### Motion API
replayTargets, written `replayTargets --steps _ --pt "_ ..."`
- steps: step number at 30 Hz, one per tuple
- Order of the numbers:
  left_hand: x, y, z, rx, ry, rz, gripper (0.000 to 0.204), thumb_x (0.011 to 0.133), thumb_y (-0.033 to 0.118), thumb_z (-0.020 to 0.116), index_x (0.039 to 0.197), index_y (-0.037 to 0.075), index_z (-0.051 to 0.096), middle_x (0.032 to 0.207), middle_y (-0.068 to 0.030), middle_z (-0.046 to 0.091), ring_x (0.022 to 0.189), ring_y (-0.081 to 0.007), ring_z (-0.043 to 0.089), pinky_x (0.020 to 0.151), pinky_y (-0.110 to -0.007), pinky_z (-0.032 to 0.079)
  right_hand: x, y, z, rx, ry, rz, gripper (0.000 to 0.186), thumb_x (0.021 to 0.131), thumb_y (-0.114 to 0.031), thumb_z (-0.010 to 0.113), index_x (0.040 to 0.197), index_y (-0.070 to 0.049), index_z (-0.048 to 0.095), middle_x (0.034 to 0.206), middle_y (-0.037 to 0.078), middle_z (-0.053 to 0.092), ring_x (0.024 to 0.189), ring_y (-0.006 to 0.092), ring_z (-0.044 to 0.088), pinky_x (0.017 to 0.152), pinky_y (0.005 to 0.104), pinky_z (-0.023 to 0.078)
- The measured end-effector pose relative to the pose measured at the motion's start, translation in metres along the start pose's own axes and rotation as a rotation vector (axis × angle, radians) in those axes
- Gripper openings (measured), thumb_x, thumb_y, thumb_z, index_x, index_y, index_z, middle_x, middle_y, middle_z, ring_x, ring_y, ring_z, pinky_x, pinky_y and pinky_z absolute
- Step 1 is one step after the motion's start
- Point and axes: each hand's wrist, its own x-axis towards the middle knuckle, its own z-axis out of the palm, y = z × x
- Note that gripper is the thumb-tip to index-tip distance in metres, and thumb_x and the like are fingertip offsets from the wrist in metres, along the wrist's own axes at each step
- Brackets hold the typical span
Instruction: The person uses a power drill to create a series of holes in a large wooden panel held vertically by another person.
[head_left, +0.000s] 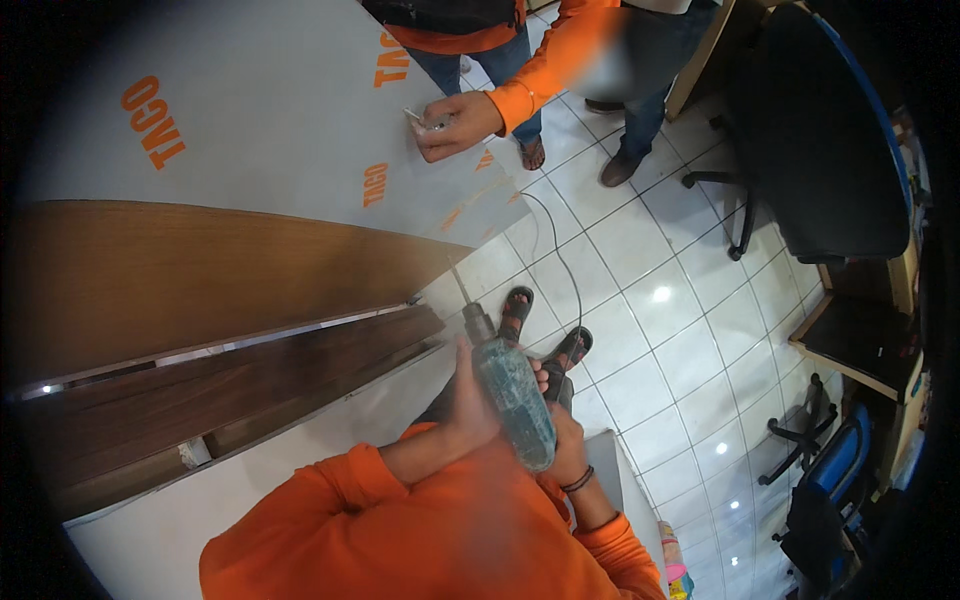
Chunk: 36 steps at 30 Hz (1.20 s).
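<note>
I grip a worn green power drill (515, 400) with my left hand (470, 395) along its front body and my right hand (566, 440) at its handle. Its long bit (458, 275) points up-left at the wooden panel edge (250, 250); whether the tip touches, I cannot tell. Above is a grey-covered board (250, 120) with orange printing. A co-worker's hand (455, 125) in an orange sleeve is over that board, holding small items, one thin and white, that I cannot make out clearly.
Two people's legs (640, 130) stand beyond the board on white floor tiles (650, 330). Office chairs (810, 130) and wooden desks (850, 340) line the right. A dark plank (200, 390) lies below the panel at left. A black cord (560, 250) crosses the floor.
</note>
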Motion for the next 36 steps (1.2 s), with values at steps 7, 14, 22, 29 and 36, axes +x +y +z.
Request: replayTargets --steps 7,14,22,29,36 --pt "0.010 -0.009 -0.036 -0.125 0.217 -0.147 0.093 0.072 0.093 0.030 0.100 0.010 0.059 0.089 -0.0145 0.062 0.083 -0.0325 0.060 0.081 -0.045 0.051 -0.021 0.029 0.025 0.024 -0.031 0.078 0.046 0.069 -0.026 0.081 0.103 -0.003 0.060 0.095 0.014 0.063 0.085 0.0329 0.065 0.072 0.0379 0.051" --pt "0.033 -0.009 -0.092 -0.080 0.228 -0.195 0.094 0.072 0.093 0.029 0.100 0.008 0.058 0.089 -0.0146 0.061 0.084 -0.0320 0.060 0.079 -0.046 0.051 -0.035 0.086 0.065 -0.030 0.011 0.110 0.049 0.068 -0.025 0.079 0.105 -0.001 0.059 0.096 0.015 0.063 0.086 0.0360 0.063 0.074 0.0408 0.051" --pt "0.040 -0.004 -0.131 -0.092 0.273 -0.256 0.098 0.069 0.095 0.028 0.104 0.010 0.060 0.094 -0.0142 0.062 0.086 -0.0337 0.062 0.081 -0.049 0.052 -0.032 0.092 0.090 0.054 0.017 0.214 0.045 0.069 -0.025 0.078 0.102 -0.002 0.059 0.093 0.017 0.063 0.085 0.0366 0.063 0.073 0.0408 0.051" --pt "0.052 0.000 -0.138 -0.074 0.285 -0.256 0.096 0.073 0.093 0.027 0.107 0.009 0.058 0.095 -0.0143 0.062 0.090 -0.0332 0.062 0.084 -0.048 0.051 -0.028 0.110 0.097 0.059 0.043 0.183 0.047 0.068 -0.023 0.078 0.105 -0.001 0.060 0.096 0.017 0.064 0.086 0.0364 0.064 0.074 0.0399 0.052" --pt "0.060 -0.002 -0.158 -0.052 0.303 -0.227 0.095 0.074 0.092 0.027 0.106 0.009 0.059 0.101 -0.0158 0.063 0.094 -0.0332 0.063 0.088 -0.048 0.051 -0.024 0.122 0.100 0.064 0.029 0.174 0.048 0.067 -0.023 0.078 0.105 0.000 0.059 0.097 0.018 0.063 0.087 0.0362 0.064 0.072 0.0407 0.052"
